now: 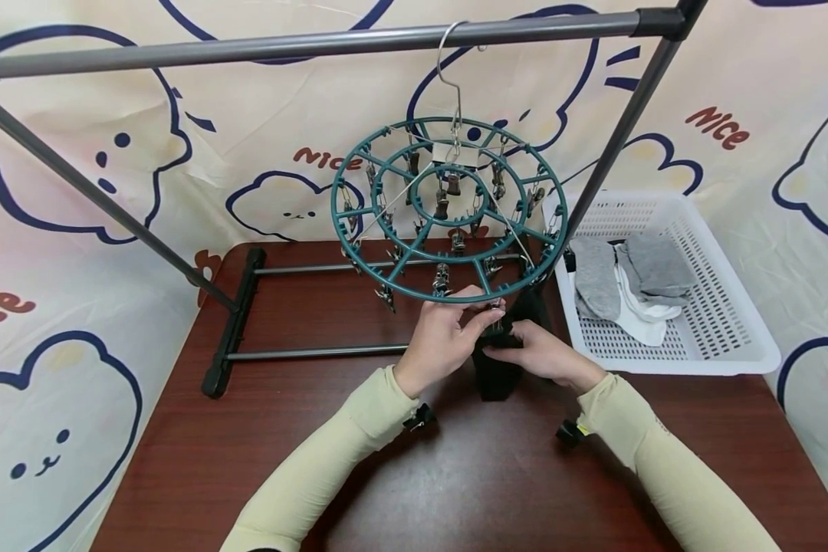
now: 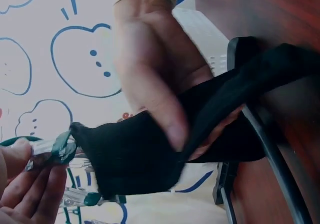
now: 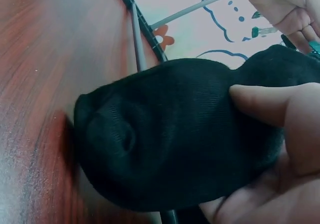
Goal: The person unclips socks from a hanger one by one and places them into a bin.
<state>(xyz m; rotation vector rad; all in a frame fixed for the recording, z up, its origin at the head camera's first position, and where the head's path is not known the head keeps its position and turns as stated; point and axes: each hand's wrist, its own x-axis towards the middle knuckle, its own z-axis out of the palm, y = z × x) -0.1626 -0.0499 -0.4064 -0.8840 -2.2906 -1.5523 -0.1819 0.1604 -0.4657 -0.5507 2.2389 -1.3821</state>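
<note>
My left hand pinches a clear peg with green tips below the front rim of a round green drying hanger. The peg sits at the cuff edge of a black sock. Lower down, my right hand grips the sock, thumb on one face and fingers behind it. In the right wrist view the sock's rounded end sticks out past the right thumb, over the table. More pegs dangle from the hanger's rings.
The hanger's metal hook hangs on the grey rack bar. Grey and white socks lie in a white basket at the right. The rack's black foot and low rails stand on the brown table.
</note>
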